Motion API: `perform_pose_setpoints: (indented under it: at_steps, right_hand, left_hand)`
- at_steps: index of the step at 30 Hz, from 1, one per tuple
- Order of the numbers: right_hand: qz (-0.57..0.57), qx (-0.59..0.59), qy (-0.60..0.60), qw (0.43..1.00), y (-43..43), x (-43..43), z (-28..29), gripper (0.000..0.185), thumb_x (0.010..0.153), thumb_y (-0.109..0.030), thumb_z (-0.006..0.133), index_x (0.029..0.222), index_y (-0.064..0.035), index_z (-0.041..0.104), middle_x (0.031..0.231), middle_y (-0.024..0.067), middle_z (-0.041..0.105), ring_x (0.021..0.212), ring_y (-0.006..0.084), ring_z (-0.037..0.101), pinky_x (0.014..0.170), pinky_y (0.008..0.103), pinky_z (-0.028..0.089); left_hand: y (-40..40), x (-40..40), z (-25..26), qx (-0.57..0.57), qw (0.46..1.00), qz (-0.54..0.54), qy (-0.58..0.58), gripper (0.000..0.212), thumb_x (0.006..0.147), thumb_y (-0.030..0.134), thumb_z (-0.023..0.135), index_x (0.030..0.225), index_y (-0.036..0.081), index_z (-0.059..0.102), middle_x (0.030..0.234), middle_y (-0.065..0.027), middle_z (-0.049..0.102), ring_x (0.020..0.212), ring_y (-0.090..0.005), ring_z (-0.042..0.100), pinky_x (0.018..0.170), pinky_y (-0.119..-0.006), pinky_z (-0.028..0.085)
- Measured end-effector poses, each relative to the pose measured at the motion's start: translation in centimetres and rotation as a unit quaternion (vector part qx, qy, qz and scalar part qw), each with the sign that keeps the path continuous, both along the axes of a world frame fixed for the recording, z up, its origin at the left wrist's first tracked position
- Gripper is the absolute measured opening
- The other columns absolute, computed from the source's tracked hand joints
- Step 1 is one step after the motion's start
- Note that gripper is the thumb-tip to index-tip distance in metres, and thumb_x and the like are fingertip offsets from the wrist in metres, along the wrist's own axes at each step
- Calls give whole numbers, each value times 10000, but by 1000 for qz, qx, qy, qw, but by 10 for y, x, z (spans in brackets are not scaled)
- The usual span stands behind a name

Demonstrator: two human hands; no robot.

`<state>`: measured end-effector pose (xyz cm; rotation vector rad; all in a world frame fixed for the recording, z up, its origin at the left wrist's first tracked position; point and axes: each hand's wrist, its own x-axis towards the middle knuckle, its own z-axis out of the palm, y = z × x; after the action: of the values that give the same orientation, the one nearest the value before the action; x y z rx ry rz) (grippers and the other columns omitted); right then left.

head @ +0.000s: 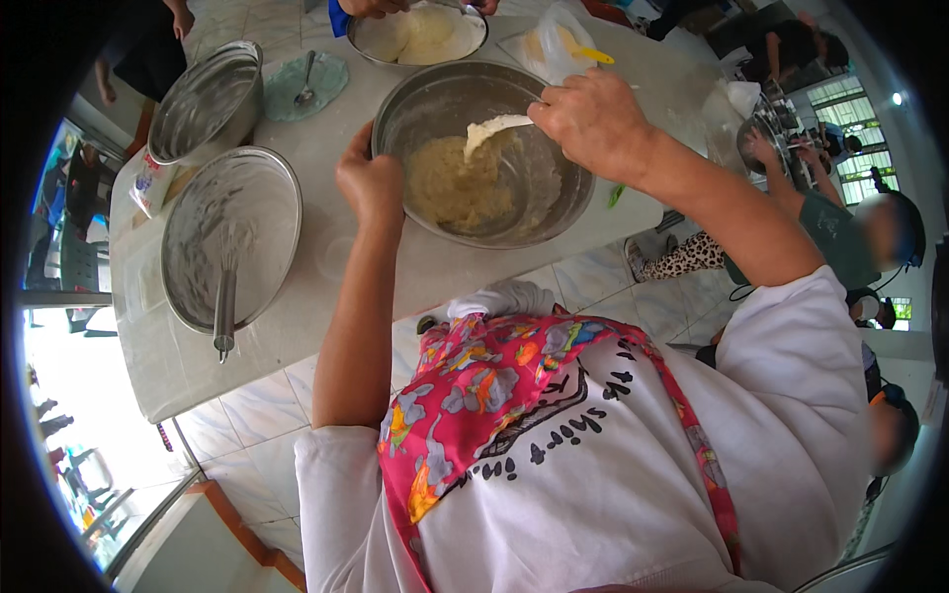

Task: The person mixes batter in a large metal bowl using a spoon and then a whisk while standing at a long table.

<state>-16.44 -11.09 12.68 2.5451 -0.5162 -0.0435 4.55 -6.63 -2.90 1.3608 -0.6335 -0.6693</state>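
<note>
A wide metal mixing bowl (571,200) stands at the table's near edge, with pale, lumpy batter (460,189) spread over its bottom and smeared on its wall. My left hand (371,178) grips the bowl's left rim, thumb outside and fingers partly hidden behind it. Over the bowl's right side, my right hand (593,122) holds a spatula (511,122) by its handle, which is mostly covered by my fingers. A clump of batter clings to the spatula's tip, above the batter in the bowl.
To the left, a metal bowl (178,244) holds a wire whisk (225,304); a deeper metal bowl (248,89) stands behind it. A spoon (305,85) lies on a green plate (334,96). Across the table, another person's hands touch a bowl of pale mixture (437,33). A plastic bag (552,44) lies nearby.
</note>
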Motion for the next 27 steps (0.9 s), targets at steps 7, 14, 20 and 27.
perform_pose_setpoints:
  at_steps: [7, 14, 20, 27]
  right_hand:
    - [50, 148, 102, 983, 12, 35, -77, 71, 685, -97, 588, 737, -87, 636, 661, 98, 643, 643, 262, 660, 493, 372, 506]
    - [-31, 83, 88, 992, -55, 61, -111, 99, 707, -96, 580, 753, -91, 667, 694, 99, 668, 664, 268, 672, 506, 389, 512]
    - [-18, 94, 125, 988, -71, -2, -99, 97, 660, -96, 597, 692, -77, 687, 687, 134, 659, 653, 285, 660, 543, 387, 508]
    - [-18, 221, 80, 972, 13, -4, -75, 89, 660, -104, 578, 619, -78, 652, 645, 142, 636, 624, 297, 649, 508, 409, 490]
  left_hand:
    - [0, -1, 2, -17, 1000, 0, -15, 464, 654, -101, 430, 1072, -67, 629, 924, -142, 684, 828, -158, 636, 760, -243, 469]
    - [1, -1, 6, -19, 1000, -7, 13, 461, 659, -103, 429, 1076, -76, 624, 930, -157, 679, 841, -170, 635, 774, -250, 468]
    - [5, -3, 6, -5, 1000, 17, 17, 459, 663, -95, 433, 1077, -66, 629, 927, -150, 681, 838, -169, 637, 775, -251, 468]
    - [1, -1, -2, 11, 998, 48, -26, 451, 661, -72, 446, 1060, -28, 652, 919, -156, 688, 837, -182, 649, 767, -265, 471]
